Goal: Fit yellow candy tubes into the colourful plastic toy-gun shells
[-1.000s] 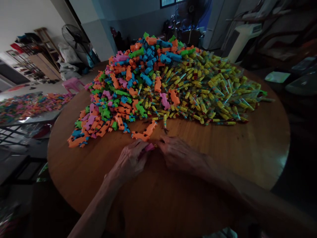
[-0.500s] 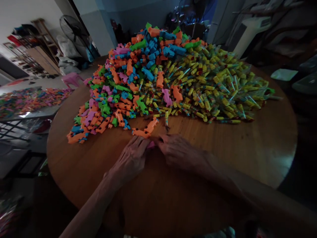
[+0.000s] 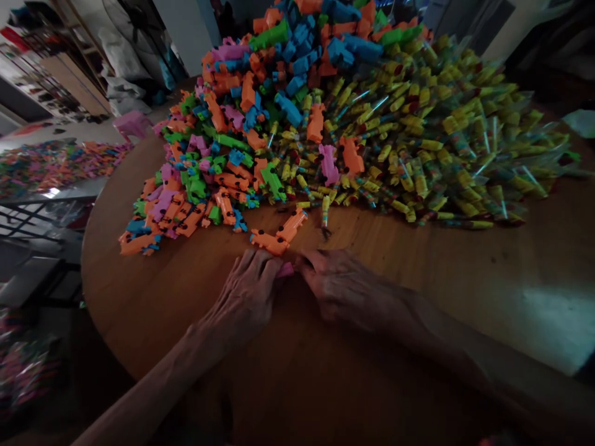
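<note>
My left hand [image 3: 251,285] rests low over the table with its fingers closed on a pink toy car [image 3: 285,270], of which only one end shows. Close to that end, my right hand [image 3: 341,282] has thumb and fingers pinched together; whatever is between them is too dark and small to make out. Just beyond my fingers lie two orange toy cars [image 3: 279,235], touching each other. A yellow-capped tube [image 3: 325,210] with a dark tip lies near them.
A heap of orange, blue, green and pink toy cars [image 3: 223,148] covers the back left of the round wooden table [image 3: 121,303]. Beside it is a pile of yellow-capped tubes in clear wrap [image 3: 432,142]. A pink stool [image 3: 132,124] stands behind at left, near another toy-covered table [image 3: 77,189].
The view has tipped down and come closer, so the piles look larger and higher. My right hand is slightly farther from the pink toy car, and more of its end shows.
</note>
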A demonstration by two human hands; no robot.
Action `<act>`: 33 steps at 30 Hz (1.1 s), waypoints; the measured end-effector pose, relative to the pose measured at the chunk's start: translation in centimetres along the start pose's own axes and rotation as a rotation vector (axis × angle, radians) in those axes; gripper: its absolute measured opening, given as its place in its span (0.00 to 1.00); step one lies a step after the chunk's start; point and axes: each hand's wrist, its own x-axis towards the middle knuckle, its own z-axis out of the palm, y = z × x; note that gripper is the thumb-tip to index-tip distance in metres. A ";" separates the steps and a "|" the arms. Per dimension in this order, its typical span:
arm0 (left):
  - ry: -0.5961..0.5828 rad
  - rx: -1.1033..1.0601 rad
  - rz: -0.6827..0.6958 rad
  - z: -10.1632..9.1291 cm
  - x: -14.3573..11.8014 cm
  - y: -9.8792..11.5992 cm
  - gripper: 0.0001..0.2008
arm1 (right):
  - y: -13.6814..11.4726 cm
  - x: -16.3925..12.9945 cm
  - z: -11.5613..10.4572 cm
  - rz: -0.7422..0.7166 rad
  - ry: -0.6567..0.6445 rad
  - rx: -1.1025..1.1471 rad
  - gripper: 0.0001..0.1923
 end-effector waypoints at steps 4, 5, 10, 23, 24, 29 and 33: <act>0.042 -0.057 0.031 0.4 0.1 -0.5 0.06 | -0.2 0.1 0.3 -0.044 0.036 -0.050 0.13; 0.053 -0.067 0.037 0.5 0.1 -0.6 0.06 | -0.4 0.1 0.4 -0.054 0.050 -0.071 0.11; 0.052 -0.065 0.045 0.2 0.1 -0.8 0.08 | -0.8 0.1 0.3 -0.066 0.070 -0.122 0.07; -0.051 -0.006 0.044 -1.0 0.4 0.1 0.13 | -1.2 -0.2 0.6 -0.060 0.032 -0.203 0.07; -0.038 -0.031 0.050 -0.7 0.3 0.0 0.12 | -1.2 -0.1 0.6 -0.056 0.023 -0.193 0.07; -0.006 -0.092 -0.025 -0.3 0.0 0.0 0.07 | -1.1 -0.2 1.2 -0.049 0.065 -0.167 0.08; -0.022 -0.048 -0.063 -0.4 -0.4 0.3 0.07 | -1.3 -0.5 1.5 -0.020 0.051 -0.141 0.13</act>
